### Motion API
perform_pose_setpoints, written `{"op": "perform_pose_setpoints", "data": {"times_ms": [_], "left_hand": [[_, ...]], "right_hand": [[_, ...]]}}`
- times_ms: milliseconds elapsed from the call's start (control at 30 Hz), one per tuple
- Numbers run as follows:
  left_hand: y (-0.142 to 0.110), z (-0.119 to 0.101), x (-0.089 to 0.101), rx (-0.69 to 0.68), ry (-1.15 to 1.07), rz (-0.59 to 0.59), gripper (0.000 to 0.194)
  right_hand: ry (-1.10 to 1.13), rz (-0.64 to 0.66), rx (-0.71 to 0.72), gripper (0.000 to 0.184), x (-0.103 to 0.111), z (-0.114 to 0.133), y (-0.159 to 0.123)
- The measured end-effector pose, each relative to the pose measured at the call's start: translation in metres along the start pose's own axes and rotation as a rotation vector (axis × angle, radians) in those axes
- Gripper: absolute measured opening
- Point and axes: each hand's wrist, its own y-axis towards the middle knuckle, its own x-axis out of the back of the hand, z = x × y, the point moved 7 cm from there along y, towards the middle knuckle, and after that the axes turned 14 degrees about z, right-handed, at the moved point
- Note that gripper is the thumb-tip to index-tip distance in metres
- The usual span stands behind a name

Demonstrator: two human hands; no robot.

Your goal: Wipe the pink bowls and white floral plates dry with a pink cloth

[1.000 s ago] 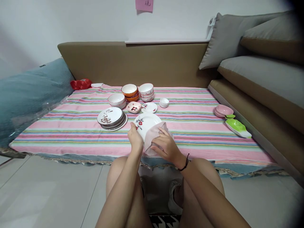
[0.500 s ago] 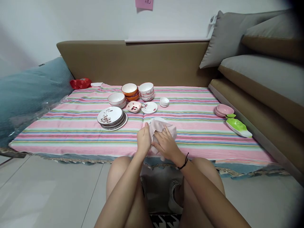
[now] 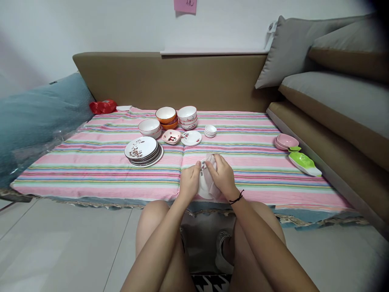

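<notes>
Over the near edge of the striped sheet (image 3: 146,184), at the centre of the dial, it's all about this white plate (image 3: 203,189), tipped steeply between two hands; whether it touches the fabric below, I can't tell. Left hand (image 3: 189,181) is on the nine o'clock side, half curled, thumb up by the rim, fingers out of sight. Over at three, the right hand (image 3: 224,175) is partly closed around the pale cloth (image 3: 210,174), pinching it against the plate! Good technique now, I'd judge, means a firm left-hand hold, cloth flat under the thumb, light even strokes from the flower print to the rim, then a turn for fresh china. Loose cloth under the fingers could make it slip! Further out, the plate stack (image 3: 141,149) sits at ten o'clock, orange bowls (image 3: 166,116) at eleven, small white dishes (image 3: 210,130) at twelve, pink bowls (image 3: 286,141) at two
</notes>
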Motion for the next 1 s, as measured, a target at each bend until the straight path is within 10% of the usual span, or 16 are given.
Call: {"op": "perform_pose_setpoints", "data": {"times_ms": [333,567,1000], "left_hand": [[0.002,0.017,0.028,0.15,-0.194,-0.254,0.053],[0.001,0.039,0.043,0.259,-0.457,-0.525,0.054],[0.011,0.018,0.022,0.179,-0.209,-0.009,0.053]], "right_hand": [[0.678,-0.003,-0.278,0.041,-0.01,-0.025,-0.006],[0.838,0.095,-0.215,0.032,-0.029,-0.008,-0.014],[0.732,0.112,-0.179,0.029,-0.004,-0.024,-0.005]]}}
